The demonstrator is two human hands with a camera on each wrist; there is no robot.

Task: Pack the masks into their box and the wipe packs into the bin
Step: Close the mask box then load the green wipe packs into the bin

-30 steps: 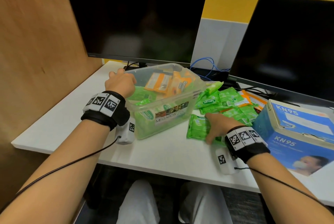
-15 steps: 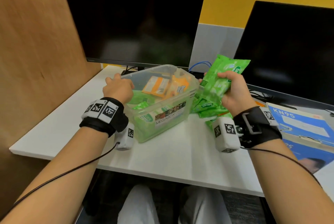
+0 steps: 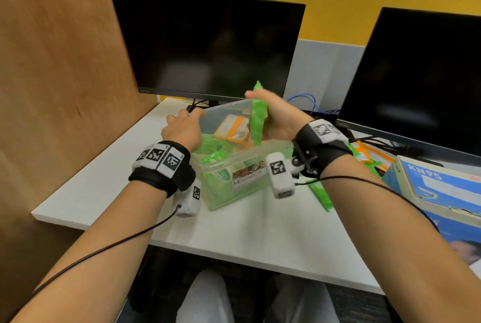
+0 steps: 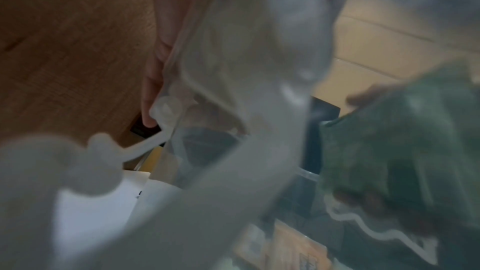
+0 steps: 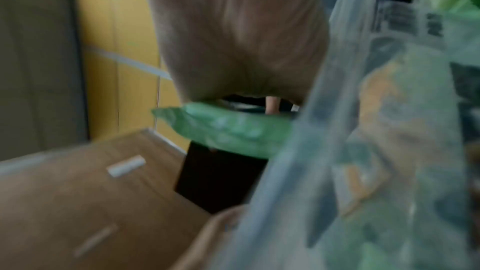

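1. Green pack (image 3: 256,116): on edge over the bin, lower end dipping inside, top corner sticking up above the fingers. Soft pouch, bulges in the middle, flat crimped ends. Looks light, film probably slick.
2. Best hold, as a judgement: across the fat middle, thumb on one face, fingers on the other. Crimped ends too thin and floppy for a sure pinch. No fragility concern; dropping in should do.
3. Right hand (image 3: 279,119): clasps the pack mid-body, palm against one face. Right wrist view blurred, shows the pack (image 5: 223,130) below the palm.
4. Bin (image 3: 234,163): clear plastic, open top, "MEGABOX" label on the front. Already holds green packs and orange packs (image 3: 231,127). Rigid enough, light enough to slide, hence worth bracing.
5. Left hand (image 3: 183,127): on the bin's far-left rim, steadying it. Fingers mostly hidden behind the wall; cannot tell whether curled over the rim or flat. Left wrist view too blurred to settle it.
6. Spare packs (image 3: 321,195): green and orange, on the desk right of the bin, not yet binned.
7. KN95 box (image 3: 440,189): far right, well apart from the bin. Loose masks not seen anywhere.
8. Desk (image 3: 260,229): white; two dark monitors (image 3: 208,44) behind.
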